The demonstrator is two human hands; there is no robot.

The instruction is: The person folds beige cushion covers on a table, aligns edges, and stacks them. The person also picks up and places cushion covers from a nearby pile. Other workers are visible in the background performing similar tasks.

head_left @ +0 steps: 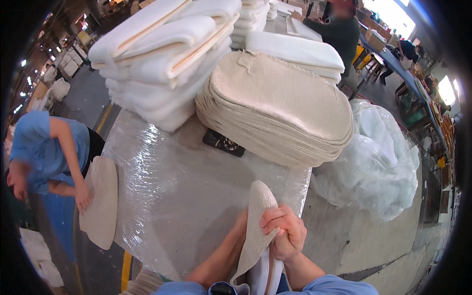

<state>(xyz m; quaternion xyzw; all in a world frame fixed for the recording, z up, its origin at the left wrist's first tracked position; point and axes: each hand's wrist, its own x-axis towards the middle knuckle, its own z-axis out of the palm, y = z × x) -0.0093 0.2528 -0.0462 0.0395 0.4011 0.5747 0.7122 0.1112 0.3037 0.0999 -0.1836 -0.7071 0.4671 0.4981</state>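
room: busy workshop, tables and people in the background, daylight at upper right
table (177, 196): round-looking top wrapped in shiny clear plastic film; near half bare, open room between the stacks and the person's hands
table edges: left edge runs beside a co-worker; right edge drops to a grey floor (344, 236)
fabric stack (278, 108): thick pile of beige oval fabric pieces, far right of the table, overhanging its right edge
foam stack (164, 59): tall pile of folded white foam pads, far left, touching the beige pile
small dark device (223, 142): flat on the table, half tucked under the beige pile
plastic bag (378, 157): big crumpled clear bag on the floor, just beside the right table edge
fabric piece (255, 221): beige oval piece like those in the pile, held upright at the near table edge, between both hands
right hand (284, 232): closed in a fist on the right edge of the fabric piece
left hand (239, 227): mostly hidden behind the piece, pressed against its left side; grip cannot be told
co-worker (44, 147): blue shirt, at the left edge, one hand flat on another beige oval piece (101, 201)
other person (339, 29): dark top, at the far table
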